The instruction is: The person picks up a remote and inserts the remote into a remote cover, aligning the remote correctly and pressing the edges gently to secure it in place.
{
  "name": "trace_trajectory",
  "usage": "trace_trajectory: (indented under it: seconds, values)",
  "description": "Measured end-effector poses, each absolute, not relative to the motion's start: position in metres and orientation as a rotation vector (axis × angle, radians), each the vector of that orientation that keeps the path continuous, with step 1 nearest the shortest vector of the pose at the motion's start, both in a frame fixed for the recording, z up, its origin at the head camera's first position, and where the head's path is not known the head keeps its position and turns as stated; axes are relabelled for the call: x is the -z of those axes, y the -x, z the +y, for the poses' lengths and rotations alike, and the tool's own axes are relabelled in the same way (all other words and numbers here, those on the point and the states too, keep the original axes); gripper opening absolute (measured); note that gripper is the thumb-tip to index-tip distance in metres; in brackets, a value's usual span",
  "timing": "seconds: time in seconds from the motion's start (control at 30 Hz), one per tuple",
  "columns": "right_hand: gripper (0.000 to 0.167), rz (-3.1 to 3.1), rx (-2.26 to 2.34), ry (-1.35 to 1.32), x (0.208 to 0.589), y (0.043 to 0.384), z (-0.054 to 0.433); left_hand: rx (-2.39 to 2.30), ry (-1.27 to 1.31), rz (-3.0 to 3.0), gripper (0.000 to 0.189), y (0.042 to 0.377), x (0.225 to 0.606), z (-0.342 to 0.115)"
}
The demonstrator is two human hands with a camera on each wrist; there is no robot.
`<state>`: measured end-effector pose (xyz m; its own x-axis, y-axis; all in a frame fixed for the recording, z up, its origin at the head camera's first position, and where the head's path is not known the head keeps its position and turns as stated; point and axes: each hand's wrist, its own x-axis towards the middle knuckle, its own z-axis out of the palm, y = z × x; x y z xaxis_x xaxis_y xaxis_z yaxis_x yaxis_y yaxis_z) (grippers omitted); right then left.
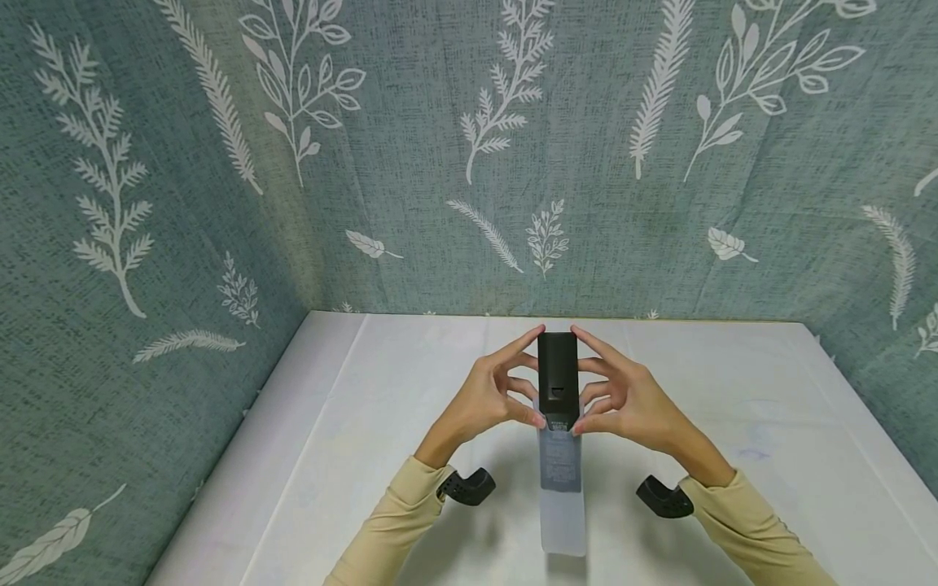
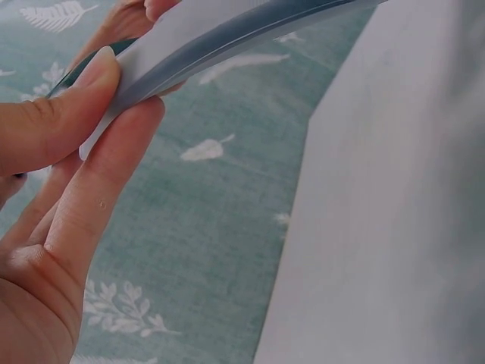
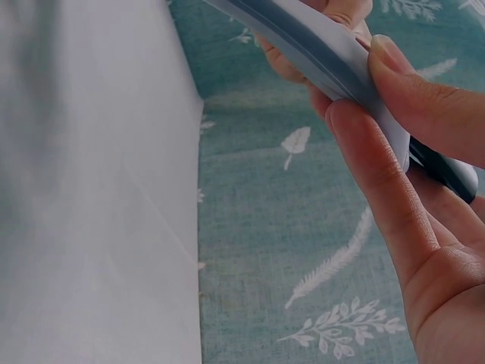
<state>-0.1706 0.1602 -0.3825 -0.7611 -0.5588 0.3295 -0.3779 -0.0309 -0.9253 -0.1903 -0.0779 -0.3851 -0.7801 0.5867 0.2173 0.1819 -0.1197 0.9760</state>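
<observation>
A black remote control (image 1: 558, 366), its battery-cover side showing, stands partly inside a translucent sleeve (image 1: 563, 521). Its upper part is out; the lower part shows dimly through the sleeve, whose bottom end looks unfilled. On one side, my left hand (image 1: 487, 395) pinches the sleeve's mouth, index fingertip up by the remote's top edge. My right hand (image 1: 623, 399) mirrors that grip on the opposite side. Close up in the left wrist view, thumb and finger press the sleeve's edge (image 2: 174, 57). Likewise, the right wrist view has fingers on the sleeve (image 3: 326, 53), the remote's dark end (image 3: 443, 171) beyond.
A white-covered table (image 1: 410, 358) lies beneath the hands. Behind it and to the sides hangs green cloth (image 1: 410, 163) with a white leaf pattern. Black wrist devices (image 1: 469, 487) are worn at both sleeve cuffs.
</observation>
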Motion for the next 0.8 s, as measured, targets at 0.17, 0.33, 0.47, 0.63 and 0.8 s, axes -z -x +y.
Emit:
trace_trajectory:
  seconds: [0.17, 0.33, 0.47, 0.63, 0.8]
  values:
    - [0.108, 2.088, 1.911, 0.997, 0.383, 0.171, 0.160, -1.976, -0.840, 1.890, 0.105, 0.191, 0.385, -0.077]
    - [0.107, 2.091, 1.913, 0.987, 0.383, 0.170, 0.161, -1.971, -0.838, 1.909, 0.102, 0.186, 0.376, -0.076]
    - [0.106, 2.106, 1.911, 0.969, 0.382, 0.170, 0.161, -1.967, -0.844, 1.927, 0.100, 0.180, 0.368, -0.076]
    - [0.106, 2.121, 1.911, 0.964, 0.382, 0.170, 0.160, -1.972, -0.830, 1.937, 0.100, 0.180, 0.366, -0.076]
    - [0.104, 2.140, 1.916, 0.984, 0.382, 0.170, 0.161, -1.968, -0.827, 1.950, 0.101, 0.184, 0.373, -0.075]
